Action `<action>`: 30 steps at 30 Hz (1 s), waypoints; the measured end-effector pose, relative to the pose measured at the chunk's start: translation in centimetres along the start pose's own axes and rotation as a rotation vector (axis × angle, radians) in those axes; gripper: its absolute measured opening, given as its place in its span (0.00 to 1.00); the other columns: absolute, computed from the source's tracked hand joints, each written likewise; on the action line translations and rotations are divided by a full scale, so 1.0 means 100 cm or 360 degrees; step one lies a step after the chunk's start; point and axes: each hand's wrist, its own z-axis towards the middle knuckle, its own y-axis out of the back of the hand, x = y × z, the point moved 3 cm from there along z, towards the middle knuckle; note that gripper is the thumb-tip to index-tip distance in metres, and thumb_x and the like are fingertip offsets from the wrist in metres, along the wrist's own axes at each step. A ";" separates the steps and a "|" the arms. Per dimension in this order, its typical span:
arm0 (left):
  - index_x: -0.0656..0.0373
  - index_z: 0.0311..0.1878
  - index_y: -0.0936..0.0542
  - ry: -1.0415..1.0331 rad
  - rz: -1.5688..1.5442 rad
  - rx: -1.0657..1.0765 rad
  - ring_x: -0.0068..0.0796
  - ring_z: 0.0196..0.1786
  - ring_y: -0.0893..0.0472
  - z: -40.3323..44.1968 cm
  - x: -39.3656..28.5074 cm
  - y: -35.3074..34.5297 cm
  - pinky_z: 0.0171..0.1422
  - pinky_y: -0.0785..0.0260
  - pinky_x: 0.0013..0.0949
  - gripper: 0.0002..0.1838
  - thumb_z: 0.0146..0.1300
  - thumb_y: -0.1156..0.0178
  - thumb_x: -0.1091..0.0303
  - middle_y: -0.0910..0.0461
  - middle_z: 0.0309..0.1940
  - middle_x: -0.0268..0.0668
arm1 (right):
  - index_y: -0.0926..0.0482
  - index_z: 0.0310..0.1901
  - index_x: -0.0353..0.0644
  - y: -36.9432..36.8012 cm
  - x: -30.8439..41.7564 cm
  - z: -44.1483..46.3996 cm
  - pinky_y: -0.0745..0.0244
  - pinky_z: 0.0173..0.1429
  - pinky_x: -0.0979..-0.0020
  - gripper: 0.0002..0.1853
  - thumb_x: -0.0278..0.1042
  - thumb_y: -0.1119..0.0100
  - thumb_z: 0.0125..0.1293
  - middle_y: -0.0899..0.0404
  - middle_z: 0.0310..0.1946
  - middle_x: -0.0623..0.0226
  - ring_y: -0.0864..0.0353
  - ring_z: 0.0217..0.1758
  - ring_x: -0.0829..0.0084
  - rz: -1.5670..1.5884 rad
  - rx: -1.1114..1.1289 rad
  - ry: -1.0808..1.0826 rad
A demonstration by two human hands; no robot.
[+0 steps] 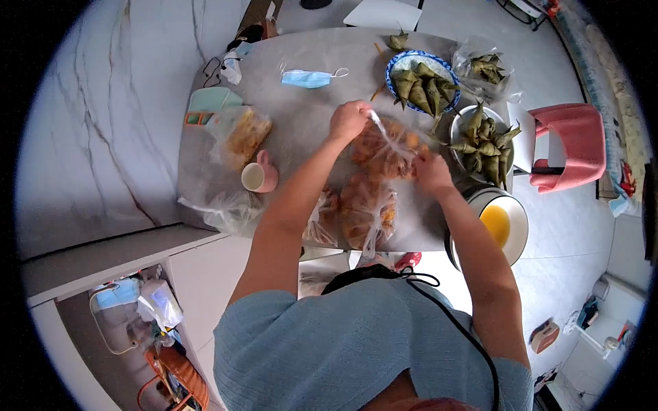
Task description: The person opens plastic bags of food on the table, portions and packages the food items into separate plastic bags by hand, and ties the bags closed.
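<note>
My left hand (pixel 349 121) is closed on a pulled-up, twisted end of a clear plastic bag (pixel 388 149) with orange-brown food inside. At the bag's right side, my right hand (pixel 432 171) has its fingers closed on the plastic. The bag lies on the grey table (pixel 301 157) between both hands. Just below it sits another knotted bag of similar food (pixel 369 212), and a further bag (pixel 322 218) is partly covered by my left forearm. What exactly the food is, I cannot make out.
A blue-rimmed bowl (pixel 391 77) and a white bowl (pixel 456 130) hold leaf-wrapped dumplings. Below them, a pot (pixel 519 212) contains yellow liquid near the table edge. A pink mug (pixel 264 175), bagged food (pixel 243 140) and a blue mask (pixel 306 79) lie leftward. A pink chair (pixel 582 137) stands right.
</note>
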 end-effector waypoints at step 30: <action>0.57 0.45 0.31 0.1226 -0.2511 0.0002 0.36 0.32 0.24 0.004 0.034 -0.061 0.57 0.28 0.50 0.06 0.66 0.50 0.72 0.28 0.26 0.39 | 0.24 0.42 0.46 -0.021 -0.006 0.012 0.23 0.44 0.59 0.10 0.38 0.50 0.63 0.18 0.39 0.57 0.19 0.43 0.55 -0.0640 -0.0191 0.0177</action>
